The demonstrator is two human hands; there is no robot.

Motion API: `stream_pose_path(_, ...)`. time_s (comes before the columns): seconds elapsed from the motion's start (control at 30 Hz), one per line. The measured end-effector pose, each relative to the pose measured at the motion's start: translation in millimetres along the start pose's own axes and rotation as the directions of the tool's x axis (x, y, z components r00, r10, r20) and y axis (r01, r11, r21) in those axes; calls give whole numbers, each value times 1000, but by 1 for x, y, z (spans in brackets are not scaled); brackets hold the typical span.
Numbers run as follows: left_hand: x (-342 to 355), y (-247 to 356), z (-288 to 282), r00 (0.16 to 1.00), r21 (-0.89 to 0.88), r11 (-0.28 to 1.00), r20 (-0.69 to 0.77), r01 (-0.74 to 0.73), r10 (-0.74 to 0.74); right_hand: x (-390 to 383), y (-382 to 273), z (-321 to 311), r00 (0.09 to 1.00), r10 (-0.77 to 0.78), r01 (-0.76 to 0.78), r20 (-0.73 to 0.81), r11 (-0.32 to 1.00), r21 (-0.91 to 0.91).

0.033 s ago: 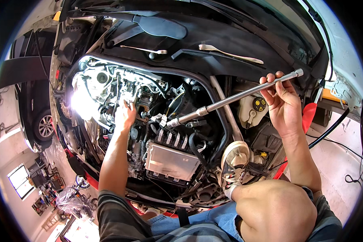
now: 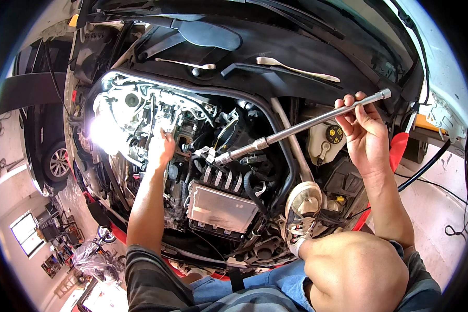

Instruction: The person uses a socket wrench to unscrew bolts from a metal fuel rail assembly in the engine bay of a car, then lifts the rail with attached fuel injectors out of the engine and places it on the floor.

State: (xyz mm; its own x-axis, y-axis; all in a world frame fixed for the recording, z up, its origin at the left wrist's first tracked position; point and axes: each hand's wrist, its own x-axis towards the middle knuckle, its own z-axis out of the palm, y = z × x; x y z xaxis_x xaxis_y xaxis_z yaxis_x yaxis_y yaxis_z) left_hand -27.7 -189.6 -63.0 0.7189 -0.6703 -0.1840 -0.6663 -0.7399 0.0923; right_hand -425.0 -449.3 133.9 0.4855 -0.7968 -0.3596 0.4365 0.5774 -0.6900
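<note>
My right hand (image 2: 363, 132) grips a long steel extension bar (image 2: 322, 120) from below, fingers curled round its upper part. The bar slants down-left across the engine bay to a jointed socket end (image 2: 231, 156) beside black connectors. My left hand (image 2: 161, 148) reaches into the brightly lit engine (image 2: 132, 114); its fingertips are washed out by glare among the metal parts, so what they touch is unclear. Below the bar lies a silver control module (image 2: 221, 208). Two wrenches (image 2: 184, 64) (image 2: 296, 69) lie on the black cowl above the engine.
My shoe (image 2: 301, 213) and bent bare knee (image 2: 353, 265) are over the bay's right side, near a white reservoir (image 2: 322, 145). The raised bonnet's edge and hinge (image 2: 442, 119) stand at right. Another dark car (image 2: 44, 135), a window and a cluttered workshop area show at left.
My left hand's fingertips have shifted very slightly within the glare. The bar and my right hand look unmoved.
</note>
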Motion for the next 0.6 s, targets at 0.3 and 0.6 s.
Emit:
stream_pose_path(0.3, 15, -56, 52, 998, 130, 990, -28, -58, 63, 1, 4, 3, 1000, 14, -15, 28, 1000, 16)
stream_pose_path(0.6, 24, -56, 4, 997, 126, 989, -9, -80, 82, 2, 2, 8, 999, 17, -18, 39, 1000, 25)
